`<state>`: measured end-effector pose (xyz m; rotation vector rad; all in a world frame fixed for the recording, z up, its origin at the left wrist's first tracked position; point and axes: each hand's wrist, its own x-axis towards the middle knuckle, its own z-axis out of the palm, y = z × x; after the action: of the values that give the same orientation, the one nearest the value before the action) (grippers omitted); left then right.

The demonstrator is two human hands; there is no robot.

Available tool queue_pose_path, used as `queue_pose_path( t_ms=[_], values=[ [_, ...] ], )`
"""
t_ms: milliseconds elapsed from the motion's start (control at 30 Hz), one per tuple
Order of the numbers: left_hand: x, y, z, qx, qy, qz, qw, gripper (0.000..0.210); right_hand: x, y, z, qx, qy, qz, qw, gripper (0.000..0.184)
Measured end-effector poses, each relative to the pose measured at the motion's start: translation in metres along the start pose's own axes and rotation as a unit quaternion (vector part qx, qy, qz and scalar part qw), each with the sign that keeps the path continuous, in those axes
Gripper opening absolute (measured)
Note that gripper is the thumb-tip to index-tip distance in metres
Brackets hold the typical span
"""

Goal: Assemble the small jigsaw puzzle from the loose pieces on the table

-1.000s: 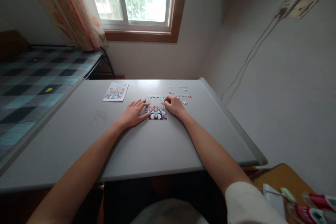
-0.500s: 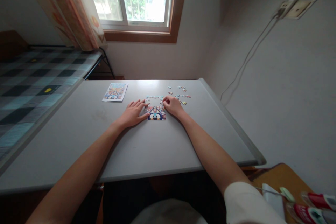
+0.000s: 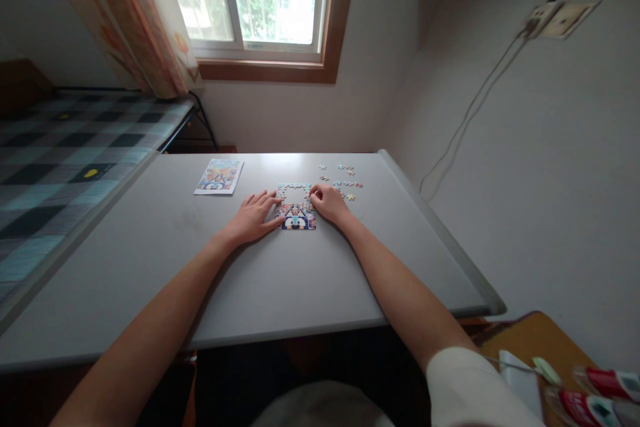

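The puzzle (image 3: 297,208) between the hands had its lower part and border filled but an empty middle, with loose pieces (image 3: 345,181) lying beyond the right hand (image 3: 327,201), whose fingers curled at the puzzle's edge on what I could not tell, while the left hand (image 3: 254,215) lay open and flat beside it.

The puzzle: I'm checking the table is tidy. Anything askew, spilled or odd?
Nothing stands out. The puzzle lies flat between both hands, its middle unfilled; loose pieces lie scattered beside the right hand.
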<state>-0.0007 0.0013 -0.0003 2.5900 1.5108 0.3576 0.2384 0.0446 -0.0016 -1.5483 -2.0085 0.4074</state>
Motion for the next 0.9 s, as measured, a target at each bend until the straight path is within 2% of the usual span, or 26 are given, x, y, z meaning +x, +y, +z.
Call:
queue_pose_path(
  t_ms=[900],
  values=[
    [-0.0005,0.0002,-0.0009,-0.009,0.001,0.001,1.000,0.049,0.0005,0.0009,-0.0007,0.014,-0.010,-0.013,1.000,0.019]
  ],
)
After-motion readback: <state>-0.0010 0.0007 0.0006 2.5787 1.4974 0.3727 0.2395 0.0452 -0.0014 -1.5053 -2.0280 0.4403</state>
